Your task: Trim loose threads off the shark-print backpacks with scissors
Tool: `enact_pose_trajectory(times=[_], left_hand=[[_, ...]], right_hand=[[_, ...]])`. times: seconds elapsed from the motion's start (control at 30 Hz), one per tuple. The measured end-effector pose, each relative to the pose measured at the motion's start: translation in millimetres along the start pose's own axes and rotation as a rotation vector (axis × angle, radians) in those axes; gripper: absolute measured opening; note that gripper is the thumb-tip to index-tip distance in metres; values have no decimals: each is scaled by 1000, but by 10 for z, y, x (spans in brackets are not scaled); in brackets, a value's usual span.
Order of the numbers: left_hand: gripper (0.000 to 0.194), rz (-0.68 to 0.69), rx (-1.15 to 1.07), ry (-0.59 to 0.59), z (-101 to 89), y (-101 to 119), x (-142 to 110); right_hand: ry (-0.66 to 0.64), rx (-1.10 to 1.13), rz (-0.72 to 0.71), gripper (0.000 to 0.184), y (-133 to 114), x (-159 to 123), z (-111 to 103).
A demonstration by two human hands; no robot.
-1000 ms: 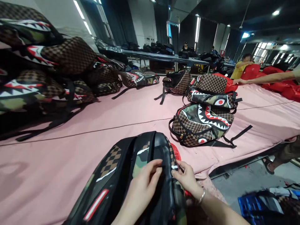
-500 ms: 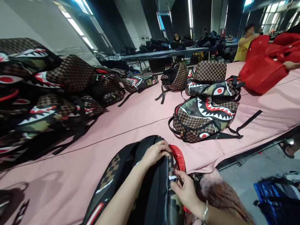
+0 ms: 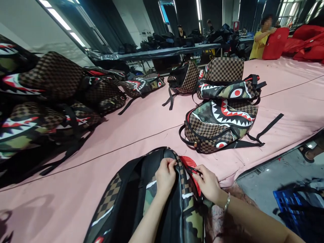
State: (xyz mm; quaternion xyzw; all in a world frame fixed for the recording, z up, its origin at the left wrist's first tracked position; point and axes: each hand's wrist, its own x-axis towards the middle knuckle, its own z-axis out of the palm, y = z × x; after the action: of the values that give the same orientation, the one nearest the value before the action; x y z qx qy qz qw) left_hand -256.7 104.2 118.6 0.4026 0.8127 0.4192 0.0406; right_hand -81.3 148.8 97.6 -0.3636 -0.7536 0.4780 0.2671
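A black, camouflage and checkered backpack [image 3: 131,202] lies on its front at the near edge of the pink-covered table [image 3: 126,135]. My left hand [image 3: 165,175] is closed on the top edge of the backpack near its upper end. My right hand [image 3: 209,182] pinches a dark zipper pull or strap beside the red lining [image 3: 191,167] at the backpack's open top. A bracelet sits on my right wrist.
Three shark-mouth backpacks [image 3: 219,126] are stacked at mid-table right. A big pile of the same bags [image 3: 50,98] fills the left. Further bags [image 3: 143,84] lie at the back. A person in yellow [image 3: 260,44] handles red bags [image 3: 275,44] far right. A blue crate [image 3: 291,206] stands on the floor.
My left hand slid back down from the backpack's far top edge. My right hand moved up to the red lining. The view turned slightly, and the red bag on the right was pulled away.
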Motion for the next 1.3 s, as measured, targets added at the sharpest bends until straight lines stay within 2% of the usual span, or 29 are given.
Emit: enact_pose_trajectory(times=[0.13, 0.3, 0.6, 1.17, 1.3], left_hand=[[20, -118, -185, 84, 15, -48, 36], [23, -185, -365, 104, 4, -59, 28], [24, -224, -421, 111, 57, -50, 26], [20, -266, -485, 128, 79, 8, 50], [20, -261, -548, 124, 44, 108, 85]], right_hand=[[-59, -271, -125, 15, -121, 201, -52], [-106, -502, -280, 15, -242, 342, -95], [-200, -729, -380, 18, -446, 412, -194], [-229, -600, -343, 19, -323, 621, -202], [-225, -552, -329, 17, -303, 670, -183]])
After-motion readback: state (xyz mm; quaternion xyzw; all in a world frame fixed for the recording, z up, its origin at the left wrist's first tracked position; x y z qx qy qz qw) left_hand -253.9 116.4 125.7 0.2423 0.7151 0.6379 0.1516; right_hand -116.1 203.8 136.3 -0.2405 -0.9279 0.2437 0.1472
